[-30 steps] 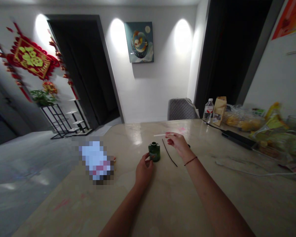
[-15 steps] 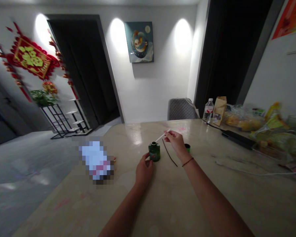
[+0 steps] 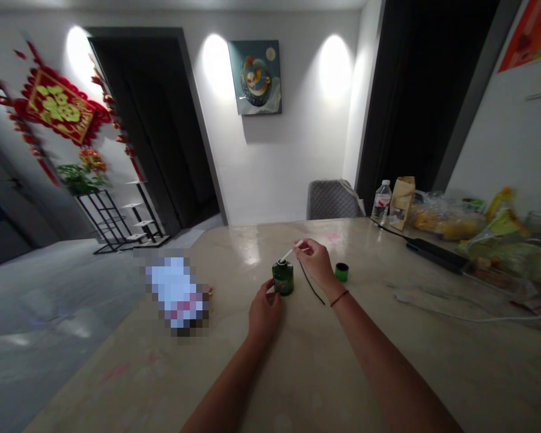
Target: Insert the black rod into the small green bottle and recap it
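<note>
A small dark green glass bottle (image 3: 283, 279) stands upright on the table, its mouth uncovered. My left hand (image 3: 264, 305) is closed around its lower left side. Between the fingertips of my right hand (image 3: 314, 260) is a thin white stick (image 3: 291, 251), slanting down to the left with its lower end at the bottle's mouth. How far the tip reaches inside I cannot tell. Right of that hand sits a green cap (image 3: 341, 272). A thin black cord or stick (image 3: 313, 286) lies on the table, partly below my right hand.
The pale marble-like table (image 3: 324, 373) also bears a blurred-out pale object (image 3: 175, 291) at left. To the right are a white cable (image 3: 460, 317), a black power strip (image 3: 437, 255), a water bottle (image 3: 381, 203), a paper bag (image 3: 401, 203) and bagged food (image 3: 451, 222). A grey chair (image 3: 333, 199) stands behind.
My right hand has moved left and slightly down, bringing the white stick's lower end to the bottle's mouth. More of the green cap shows now. My left hand stays on the bottle.
</note>
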